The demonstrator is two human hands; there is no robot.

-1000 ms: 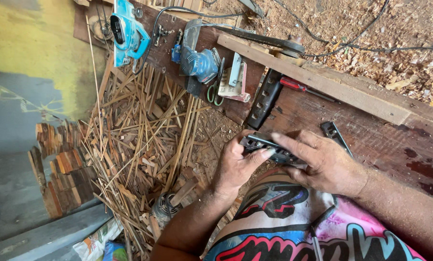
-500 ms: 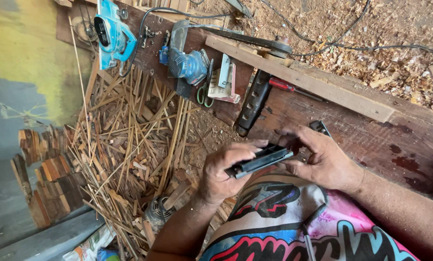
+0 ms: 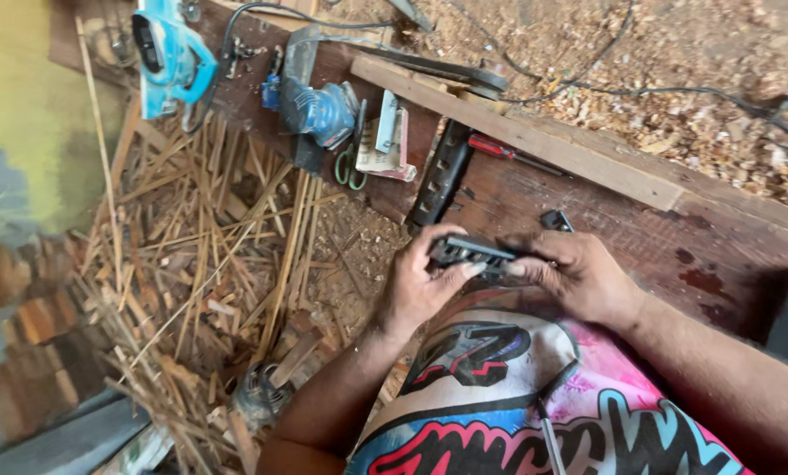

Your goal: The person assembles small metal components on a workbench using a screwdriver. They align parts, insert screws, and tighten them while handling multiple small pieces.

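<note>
A small pink and white paper pack [image 3: 385,149] lies near the top middle on the dark wooden bench [image 3: 640,246]. In the middle, your left hand [image 3: 420,286] and right hand [image 3: 579,277] both grip a flat black metal tool [image 3: 469,252], fingers curled round it.

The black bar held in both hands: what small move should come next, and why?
Probably lower the black bar onto the wooden bench. The left hand and right hand grip its two ends above the person's lap, so it has no support there for steady work.
</note>
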